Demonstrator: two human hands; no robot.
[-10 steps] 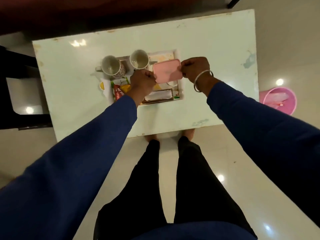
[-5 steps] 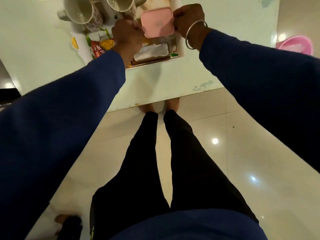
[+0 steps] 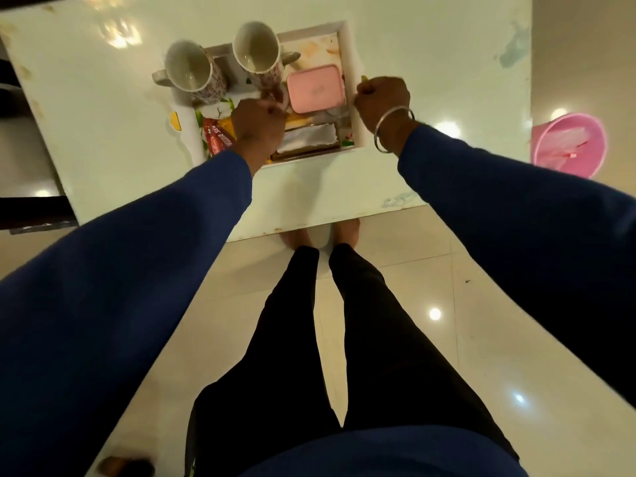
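**A:** Pink lidded box [image 3: 315, 89]; where does it lie?

**B:** Flat in the right half of the white tray [image 3: 347, 43], lid up, with neither hand on it; the tray itself rests on the pale table [image 3: 430, 56].

**A:** And the hands?

**B:** The right hand [image 3: 382, 98] (the one with the metal bangle [image 3: 392, 130] at its wrist) is curled into a fist at the tray's right rim and grips that edge. The left hand [image 3: 260, 123] hangs over the middle of the tray, just left of the box, fingers curled downward; the hand's own back hides what they close on, so I cannot tell.

**A:** What else is in the tray?

**B:** Two patterned mugs, mouths open to the camera; the right mug [image 3: 256, 51] stands just beyond the box, the left mug [image 3: 189, 72] at the far left corner. A red snack packet [image 3: 216, 139] lies beside the left wrist; a white folded paper [image 3: 309, 137] lies near the front rim. A pink bucket [image 3: 568, 142] stands on the floor, right of the table.
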